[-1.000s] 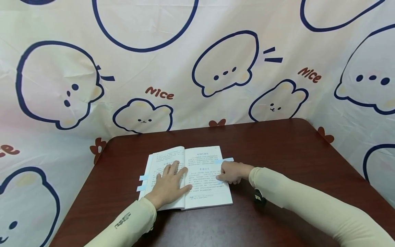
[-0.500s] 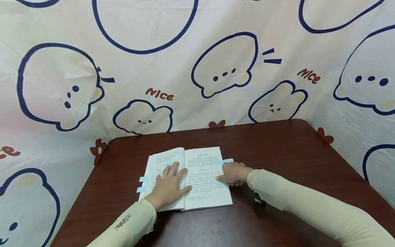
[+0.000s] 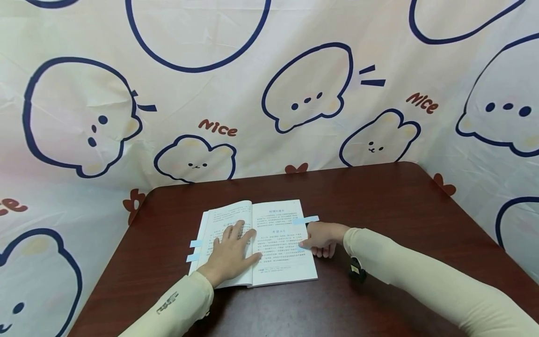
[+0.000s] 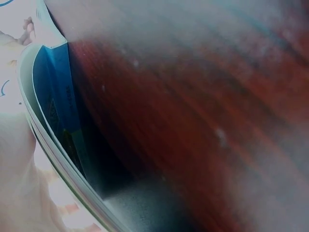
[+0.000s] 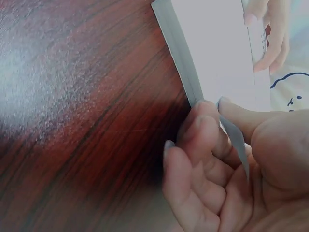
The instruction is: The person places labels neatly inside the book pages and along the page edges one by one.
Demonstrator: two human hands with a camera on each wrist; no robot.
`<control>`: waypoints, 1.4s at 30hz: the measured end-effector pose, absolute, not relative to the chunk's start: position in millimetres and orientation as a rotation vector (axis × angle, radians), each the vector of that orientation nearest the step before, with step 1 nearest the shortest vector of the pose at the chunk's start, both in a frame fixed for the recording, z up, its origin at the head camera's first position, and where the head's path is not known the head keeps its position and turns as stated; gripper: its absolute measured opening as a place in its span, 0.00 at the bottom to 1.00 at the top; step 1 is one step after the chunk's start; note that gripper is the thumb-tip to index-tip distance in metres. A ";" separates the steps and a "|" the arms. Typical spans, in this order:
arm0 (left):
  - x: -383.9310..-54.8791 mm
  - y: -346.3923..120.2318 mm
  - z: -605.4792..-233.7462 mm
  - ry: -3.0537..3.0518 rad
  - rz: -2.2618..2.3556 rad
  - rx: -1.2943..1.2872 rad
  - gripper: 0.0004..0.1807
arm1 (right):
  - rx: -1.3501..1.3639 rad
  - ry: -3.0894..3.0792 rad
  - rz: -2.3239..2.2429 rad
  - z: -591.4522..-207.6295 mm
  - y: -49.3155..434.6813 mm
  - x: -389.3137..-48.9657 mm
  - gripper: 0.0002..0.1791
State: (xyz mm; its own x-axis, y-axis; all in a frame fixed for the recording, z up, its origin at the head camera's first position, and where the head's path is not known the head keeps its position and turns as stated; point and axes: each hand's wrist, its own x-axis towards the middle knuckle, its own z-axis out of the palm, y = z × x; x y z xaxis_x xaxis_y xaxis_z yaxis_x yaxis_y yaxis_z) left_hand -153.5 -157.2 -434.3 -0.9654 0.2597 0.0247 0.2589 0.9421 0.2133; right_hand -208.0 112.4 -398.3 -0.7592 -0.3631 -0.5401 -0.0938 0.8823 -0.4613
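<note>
An open book with printed pages lies on the table. My left hand rests on it with fingers spread, mostly over the left page, the thumb reaching across the fold. At the right page's outer edge my right hand pinches a light blue sticky tab, thumb on top and the other fingers curled below the edge. Part of this tab shows on the page beside the thumb. Higher on the same edge sticks out another blue tab. The left wrist view catches the book's blue cover from its lower end.
Two blue tabs jut from the book's left edge. The dark reddish-brown table extends around the book. Behind and beside it hangs a pale cloth printed with cartoon animals. A dark wrist device sits under the right sleeve.
My right hand has shifted slightly right along with its sleeve, and more of its curled fingers shows beside the page. The left hand and the book have stayed in place.
</note>
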 end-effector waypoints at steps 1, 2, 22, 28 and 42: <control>-153.6 -157.0 -434.3 3.091 0.337 0.413 0.35 | -0.329 2.397 -0.548 -399.1 112.9 -208.3 0.28; -153.8 -156.8 -434.4 3.092 0.337 0.414 0.35 | -0.325 2.393 -0.551 -399.6 113.3 -208.6 0.28; -154.8 -156.3 -433.2 3.094 0.337 0.416 0.35 | -0.333 2.348 -0.610 -402.9 115.9 -214.7 0.28; -155.1 -155.8 -433.9 3.091 0.333 0.413 0.35 | -0.374 2.291 -0.627 -403.2 122.5 -218.2 0.30; -154.3 -155.4 -434.7 3.086 0.350 0.401 0.35 | -0.347 2.458 -0.565 -408.5 112.7 -208.3 0.24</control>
State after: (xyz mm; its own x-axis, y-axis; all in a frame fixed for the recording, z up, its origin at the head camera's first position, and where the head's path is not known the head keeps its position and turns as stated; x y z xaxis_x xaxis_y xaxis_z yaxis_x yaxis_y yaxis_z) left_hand -154.3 -155.4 -434.7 -0.9672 0.2535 0.0188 0.2513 0.9422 0.2216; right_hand -208.3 112.7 -408.5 -0.7939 -0.3648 -0.4864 -0.1158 0.8761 -0.4679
